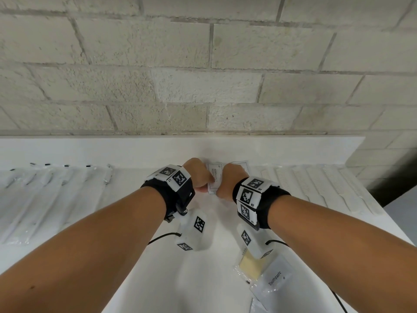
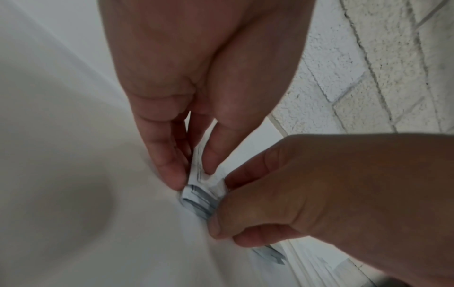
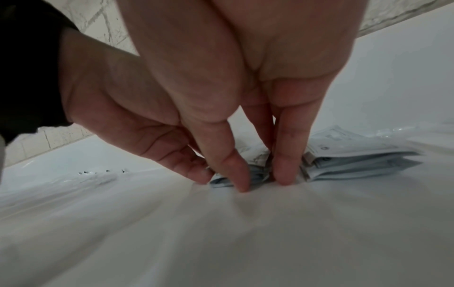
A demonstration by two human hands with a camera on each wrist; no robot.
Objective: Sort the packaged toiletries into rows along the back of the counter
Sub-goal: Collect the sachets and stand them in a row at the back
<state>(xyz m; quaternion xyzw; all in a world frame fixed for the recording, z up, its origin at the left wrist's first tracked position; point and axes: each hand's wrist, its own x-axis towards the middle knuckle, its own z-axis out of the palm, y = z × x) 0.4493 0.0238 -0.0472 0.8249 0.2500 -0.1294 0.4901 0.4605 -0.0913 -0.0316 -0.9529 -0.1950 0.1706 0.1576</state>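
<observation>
Although nearest the body, on the white counter (image 1: 158, 279), lie a toothpaste sachet (image 1: 276, 275) and a yellowish packet (image 1: 249, 266), unsorted. Farther out, left hand (image 1: 197, 175) and right hand (image 1: 226, 180) both pinching a small stack of shampoo-with-conditioner sachets (image 1: 214, 178), fingertips (image 3: 239, 180) pressed to the counter at its near edge. Likely light, thin, floppy and slick, prone to fanning apart; best squared by the short edges, squeezed flat. Just beside it, a second sachet pile (image 3: 356, 155). Against the back ledge, wrapped toothbrushes (image 1: 45, 188) at left, wrapped combs (image 1: 327, 184) at right.
</observation>
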